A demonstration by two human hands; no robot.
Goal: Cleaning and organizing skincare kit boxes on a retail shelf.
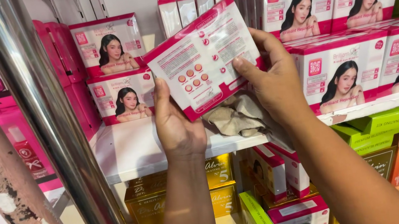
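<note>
Metal pole (44, 121) nearest, hands (177, 126) holding pink box (204, 57), white shelf (130, 150)

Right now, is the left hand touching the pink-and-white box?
Touching. The head view shows the left hand gripping the pink-and-white box at its lower left edge.

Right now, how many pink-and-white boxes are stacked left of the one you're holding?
2: an upper box sitting on a lower box, on the white shelf left of the held box. Others may be hidden behind them.
</note>
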